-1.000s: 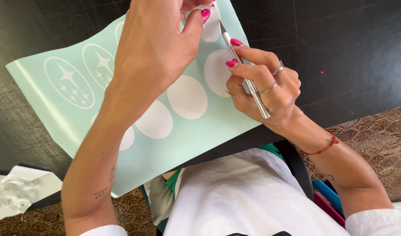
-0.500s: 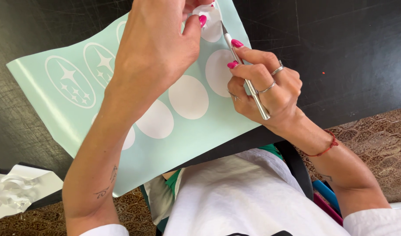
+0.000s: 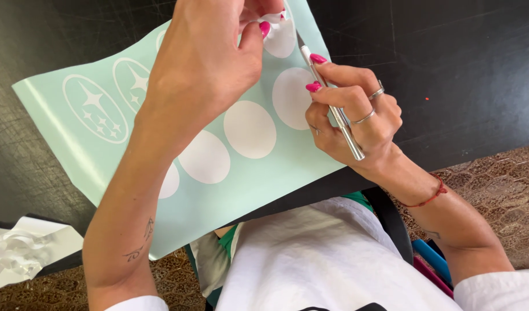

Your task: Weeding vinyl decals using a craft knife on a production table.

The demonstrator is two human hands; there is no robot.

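Black scratched bench (image 3: 460, 69) carries a mint-green vinyl sheet (image 3: 258, 190). Left hand (image 3: 207, 63) pinches white peeled film (image 3: 275, 18); right hand (image 3: 356, 115) grips a silver craft knife (image 3: 333, 109). Brown patterned floor (image 3: 495, 178) near right.

Mint-green sheet (image 3: 276, 173) with white ovals (image 3: 250, 129) and white star emblems (image 3: 95, 107); black desk (image 3: 466, 69); silver tool (image 3: 333, 106); pink nails (image 3: 318, 58).

Your left hand (image 3: 209, 63) pinches thumb to fingertip, forearm stretched forward; your right hand (image 3: 356, 118) curls in a pen grip, wrist bent.
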